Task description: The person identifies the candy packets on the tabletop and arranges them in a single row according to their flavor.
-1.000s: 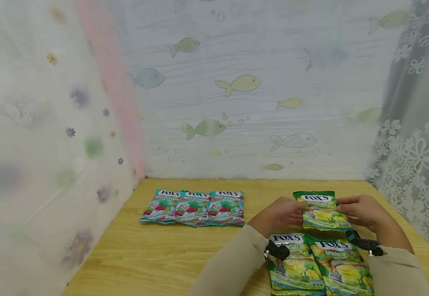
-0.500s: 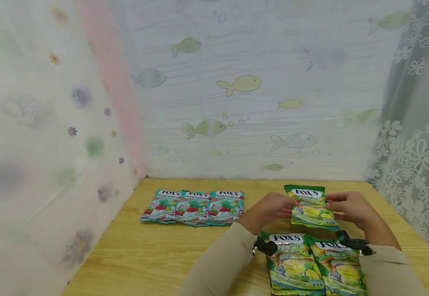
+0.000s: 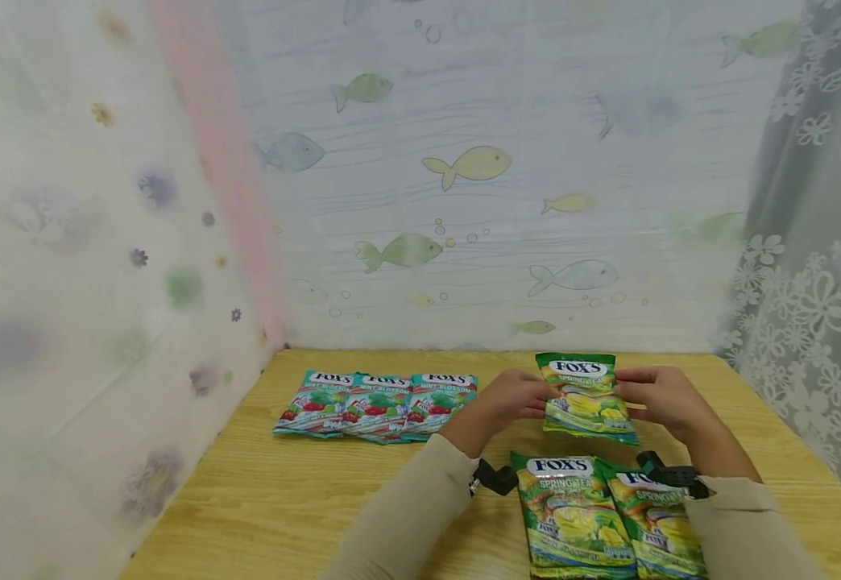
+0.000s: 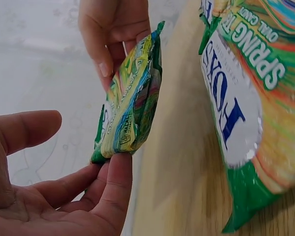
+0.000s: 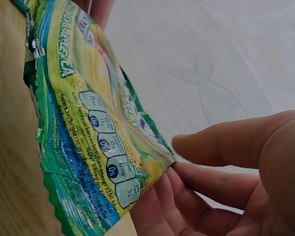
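A green-and-yellow Spring Tea bag (image 3: 583,399) is held above the table between both hands. At its left edge, my left hand (image 3: 511,403) presses with fairly straight fingers; the left wrist view shows these fingers (image 4: 115,187) against the bag's end (image 4: 130,113), the thumb standing apart. My right hand (image 3: 667,399) grips the right edge, its thumb (image 5: 211,142) by the bag's corner (image 5: 147,162) and its other fingers curled behind. Nearer the front lie two more Spring Tea bags, the left one (image 3: 573,515) in full view and the right one (image 3: 656,524) partly under the right sleeve.
Three teal Mint Blossom bags (image 3: 319,407) (image 3: 377,411) (image 3: 441,407) lie overlapping in a row at the back left of the wooden table (image 3: 283,499). A fish-patterned sheet (image 3: 478,266) hangs behind, with a flowered one (image 3: 87,322) on the left.
Both hands have moved to the left and slightly toward the back, carrying the Spring Tea bag between them. The bags lying on the table have stayed put.
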### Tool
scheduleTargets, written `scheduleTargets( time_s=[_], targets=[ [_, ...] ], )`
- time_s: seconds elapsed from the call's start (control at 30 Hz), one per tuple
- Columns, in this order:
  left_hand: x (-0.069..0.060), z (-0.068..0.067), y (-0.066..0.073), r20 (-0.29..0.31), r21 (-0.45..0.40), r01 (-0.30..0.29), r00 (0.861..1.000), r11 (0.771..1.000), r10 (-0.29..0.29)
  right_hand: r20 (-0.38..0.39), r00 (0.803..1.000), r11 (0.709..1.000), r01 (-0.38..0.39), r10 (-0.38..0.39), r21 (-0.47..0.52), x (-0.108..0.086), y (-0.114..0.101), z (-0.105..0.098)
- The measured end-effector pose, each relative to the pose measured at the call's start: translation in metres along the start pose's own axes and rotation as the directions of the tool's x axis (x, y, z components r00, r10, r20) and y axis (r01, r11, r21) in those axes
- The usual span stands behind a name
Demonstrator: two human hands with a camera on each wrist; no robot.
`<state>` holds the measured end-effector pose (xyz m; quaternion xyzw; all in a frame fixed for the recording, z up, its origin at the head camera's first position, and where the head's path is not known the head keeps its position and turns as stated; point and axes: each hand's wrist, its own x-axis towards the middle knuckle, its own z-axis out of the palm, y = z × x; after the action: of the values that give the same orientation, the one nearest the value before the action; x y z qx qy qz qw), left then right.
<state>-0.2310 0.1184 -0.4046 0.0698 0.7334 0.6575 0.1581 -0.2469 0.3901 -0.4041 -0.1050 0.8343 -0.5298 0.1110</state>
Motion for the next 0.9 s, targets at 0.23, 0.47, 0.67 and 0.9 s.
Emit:
scheduleTargets(
  time_s=[0.23,0.47,0.67,0.9],
  targets=[
    [-0.011,-0.015,0.0,-0.047,0.055,0.012,0.999,0.998,-0.009,-0.012,1.0,0.999,0.023,-0.023,0.028,0.008,-0.003,0.02],
    [-0.016,-0.029,-0.008,-0.077,0.069,0.025,0.997,0.997,-0.019,-0.029,0.998,0.997,0.049,-0.048,0.066,0.013,-0.007,0.04],
    [-0.022,-0.041,-0.016,-0.108,0.118,0.034,0.994,0.992,-0.021,-0.019,0.999,0.995,0.044,-0.043,0.094,0.017,-0.009,0.054],
    [-0.029,-0.051,-0.018,-0.121,0.147,0.041,0.992,0.988,-0.023,-0.005,0.999,0.993,0.038,-0.037,0.116,0.019,-0.014,0.068]
  ],
)
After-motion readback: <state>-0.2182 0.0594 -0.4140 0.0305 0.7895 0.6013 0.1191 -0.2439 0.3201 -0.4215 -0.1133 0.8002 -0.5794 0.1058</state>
